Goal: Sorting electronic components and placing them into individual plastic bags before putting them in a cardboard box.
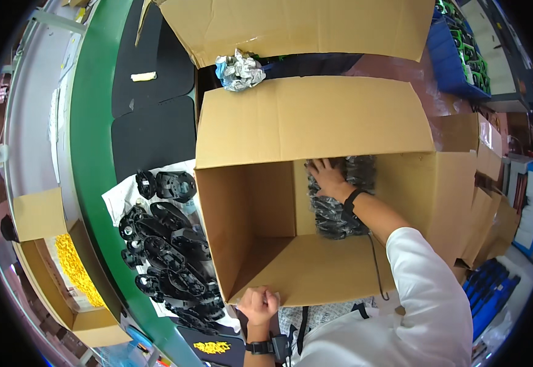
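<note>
The dark bundle in shiny plastic wrap (333, 219) lies inside the large cardboard box (297, 266), right of the middle, toward the far wall. Your right hand (329, 178) rests on the top of it, fingers spread and not closed around anything; a dark cord (375, 263) trails from your black wristband (351, 202) over the near side of the box. Your left hand (258, 304) is curled at the box's near left corner, though from this angle I cannot tell whether it grips the cardboard.

The box's far flap stands folded outward, and a crumpled silver wad (240, 72) sits just beyond it. Just left of the box, black plastic parts (167, 255) are piled on a white sheet (114, 197), over a green bench (89, 153). Below them, a small heap of yellow pieces (212, 347) lies on a dark mat (187, 339). At the far left, an open carton (37, 215) holds many more yellow pieces. At the upper right, a blue bin (448, 64) is filled with green and black parts (471, 58).
</note>
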A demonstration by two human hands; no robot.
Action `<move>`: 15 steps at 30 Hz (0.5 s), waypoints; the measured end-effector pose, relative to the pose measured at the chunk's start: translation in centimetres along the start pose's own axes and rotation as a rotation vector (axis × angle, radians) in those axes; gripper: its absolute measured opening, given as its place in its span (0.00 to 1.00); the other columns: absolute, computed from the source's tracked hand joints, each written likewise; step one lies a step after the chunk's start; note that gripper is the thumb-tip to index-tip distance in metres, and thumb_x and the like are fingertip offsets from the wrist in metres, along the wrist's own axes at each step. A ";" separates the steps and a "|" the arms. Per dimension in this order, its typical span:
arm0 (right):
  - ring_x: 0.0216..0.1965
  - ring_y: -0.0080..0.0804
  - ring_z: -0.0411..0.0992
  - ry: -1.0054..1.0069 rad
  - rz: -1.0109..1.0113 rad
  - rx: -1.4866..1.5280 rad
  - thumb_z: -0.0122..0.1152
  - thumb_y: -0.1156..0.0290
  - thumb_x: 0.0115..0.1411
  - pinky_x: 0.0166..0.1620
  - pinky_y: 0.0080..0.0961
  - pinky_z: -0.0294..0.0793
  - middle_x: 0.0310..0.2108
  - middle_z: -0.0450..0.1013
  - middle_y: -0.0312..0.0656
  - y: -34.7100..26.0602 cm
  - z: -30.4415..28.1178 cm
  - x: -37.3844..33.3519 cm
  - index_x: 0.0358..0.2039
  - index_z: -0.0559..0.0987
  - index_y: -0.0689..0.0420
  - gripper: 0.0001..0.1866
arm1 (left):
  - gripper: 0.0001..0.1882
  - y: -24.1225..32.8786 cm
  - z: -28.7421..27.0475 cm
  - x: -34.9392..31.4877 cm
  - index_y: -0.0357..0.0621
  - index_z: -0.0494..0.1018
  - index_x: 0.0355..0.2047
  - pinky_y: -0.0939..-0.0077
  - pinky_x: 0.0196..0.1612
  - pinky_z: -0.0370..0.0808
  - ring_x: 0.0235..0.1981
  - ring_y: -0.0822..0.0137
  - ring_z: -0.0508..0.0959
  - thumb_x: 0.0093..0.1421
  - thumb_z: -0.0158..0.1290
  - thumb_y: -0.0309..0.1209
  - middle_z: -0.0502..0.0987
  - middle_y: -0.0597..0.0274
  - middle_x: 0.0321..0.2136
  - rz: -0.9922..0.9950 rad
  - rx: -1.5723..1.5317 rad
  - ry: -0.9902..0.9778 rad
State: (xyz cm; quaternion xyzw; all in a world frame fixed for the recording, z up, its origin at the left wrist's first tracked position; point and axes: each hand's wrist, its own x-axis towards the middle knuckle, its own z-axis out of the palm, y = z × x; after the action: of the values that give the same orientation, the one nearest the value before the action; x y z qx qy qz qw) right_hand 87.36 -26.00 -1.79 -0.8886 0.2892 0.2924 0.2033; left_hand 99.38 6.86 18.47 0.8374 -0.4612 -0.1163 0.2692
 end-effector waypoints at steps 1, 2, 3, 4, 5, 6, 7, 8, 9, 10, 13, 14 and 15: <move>0.67 0.56 0.40 0.043 -0.036 0.062 0.75 0.57 0.40 0.55 0.59 0.65 0.68 0.42 0.48 0.0 1.4 0.3 0.64 0.57 0.48 0.51 | 0.04 0.1 -0.2 -0.3 0.47 0.71 0.22 0.70 0.15 0.66 0.11 0.62 0.68 0.43 0.53 0.25 0.67 0.62 0.15 -0.012 0.030 -0.014; 0.67 0.56 0.40 0.042 -0.045 0.060 0.75 0.57 0.40 0.55 0.59 0.65 0.68 0.42 0.48 1.0 1.6 0.1 0.64 0.57 0.48 0.51 | 0.04 0.4 0.1 -0.4 0.47 0.71 0.22 0.70 0.15 0.66 0.11 0.62 0.68 0.43 0.53 0.25 0.67 0.62 0.15 -0.019 0.034 -0.009; 0.67 0.57 0.40 0.038 -0.057 0.102 0.75 0.58 0.40 0.54 0.55 0.68 0.68 0.42 0.48 1.6 1.7 -0.1 0.64 0.57 0.48 0.51 | 0.04 0.4 0.3 -0.6 0.47 0.71 0.22 0.70 0.15 0.66 0.11 0.62 0.68 0.42 0.52 0.25 0.67 0.62 0.14 -0.039 0.026 -0.013; 0.67 0.58 0.40 0.035 -0.069 0.144 0.75 0.59 0.40 0.53 0.52 0.70 0.68 0.43 0.48 1.8 1.6 0.0 0.64 0.57 0.49 0.51 | 0.04 0.4 0.3 -0.6 0.47 0.71 0.21 0.70 0.15 0.66 0.11 0.62 0.68 0.42 0.52 0.26 0.67 0.62 0.14 -0.059 0.017 -0.015; 0.67 0.58 0.40 0.037 -0.077 0.144 0.75 0.59 0.40 0.53 0.52 0.70 0.68 0.43 0.48 1.6 1.6 0.4 0.64 0.57 0.49 0.51 | 0.04 0.3 0.3 -0.5 0.47 0.71 0.21 0.70 0.15 0.66 0.12 0.62 0.69 0.41 0.52 0.25 0.68 0.62 0.14 -0.064 0.042 -0.023; 0.67 0.58 0.41 -0.003 -0.066 0.091 0.69 0.62 0.45 0.53 0.54 0.69 0.68 0.43 0.47 1.6 1.3 0.6 0.65 0.56 0.48 0.47 | 0.04 0.3 0.2 -0.4 0.47 0.71 0.21 0.70 0.15 0.66 0.12 0.62 0.69 0.41 0.52 0.25 0.68 0.62 0.14 -0.070 0.046 -0.018; 0.66 0.58 0.42 -0.042 -0.054 0.037 0.64 0.66 0.50 0.53 0.56 0.68 0.68 0.44 0.46 1.6 1.1 0.8 0.65 0.55 0.48 0.43 | 0.04 0.3 0.1 -0.3 0.47 0.71 0.21 0.71 0.15 0.66 0.12 0.62 0.69 0.41 0.52 0.26 0.67 0.63 0.14 -0.055 0.033 -0.004; 0.66 0.58 0.43 -0.082 -0.042 -0.018 0.58 0.69 0.55 0.54 0.58 0.67 0.68 0.44 0.44 1.4 0.8 0.9 0.66 0.54 0.47 0.39 | 0.04 0.2 0.1 -0.2 0.48 0.71 0.20 0.71 0.15 0.66 0.12 0.62 0.68 0.40 0.51 0.26 0.67 0.63 0.14 -0.040 0.021 0.011; 0.66 0.58 0.43 -0.082 -0.047 -0.023 0.58 0.69 0.55 0.54 0.58 0.67 0.68 0.44 0.44 0.9 1.2 1.0 0.66 0.54 0.47 0.39 | 0.04 0.3 0.1 -0.2 0.48 0.71 0.20 0.71 0.15 0.66 0.12 0.62 0.68 0.40 0.51 0.26 0.67 0.63 0.14 -0.045 0.021 0.016; 0.65 0.57 0.44 -0.089 -0.005 -0.119 0.54 0.72 0.57 0.52 0.63 0.66 0.68 0.44 0.43 0.0 1.8 1.0 0.66 0.53 0.46 0.37 | 0.04 0.2 0.1 -0.3 0.48 0.71 0.20 0.71 0.15 0.66 0.11 0.62 0.68 0.40 0.51 0.26 0.67 0.63 0.14 -0.045 0.020 0.019; 0.64 0.56 0.47 -0.130 0.061 -0.164 0.49 0.74 0.60 0.49 0.70 0.65 0.68 0.43 0.42 -1.2 2.0 1.6 0.67 0.51 0.43 0.36 | 0.03 0.5 0.0 -0.3 0.48 0.71 0.19 0.71 0.15 0.66 0.11 0.63 0.68 0.40 0.51 0.26 0.67 0.64 0.13 -0.056 0.017 0.018; 0.63 0.55 0.49 -0.167 0.096 -0.111 0.49 0.74 0.60 0.47 0.72 0.64 0.68 0.42 0.41 -1.6 1.9 1.8 0.67 0.50 0.40 0.37 | 0.03 0.5 -0.2 -0.3 0.48 0.70 0.19 0.71 0.15 0.65 0.11 0.63 0.68 0.39 0.50 0.26 0.67 0.65 0.13 -0.060 0.009 0.007; 0.63 0.55 0.49 -0.166 0.093 -0.117 0.49 0.74 0.60 0.47 0.72 0.64 0.68 0.42 0.41 -1.4 2.4 2.1 0.67 0.50 0.40 0.37 | 0.03 0.5 -0.1 -0.3 0.48 0.70 0.19 0.71 0.15 0.65 0.11 0.63 0.68 0.39 0.50 0.26 0.67 0.65 0.13 -0.064 0.007 0.013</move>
State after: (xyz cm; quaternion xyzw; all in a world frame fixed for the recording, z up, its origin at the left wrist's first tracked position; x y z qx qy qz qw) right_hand 88.71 -24.51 -4.64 -0.8572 0.2949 0.3905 0.1603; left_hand 98.91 6.91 18.82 0.8533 -0.4331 -0.1180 0.2655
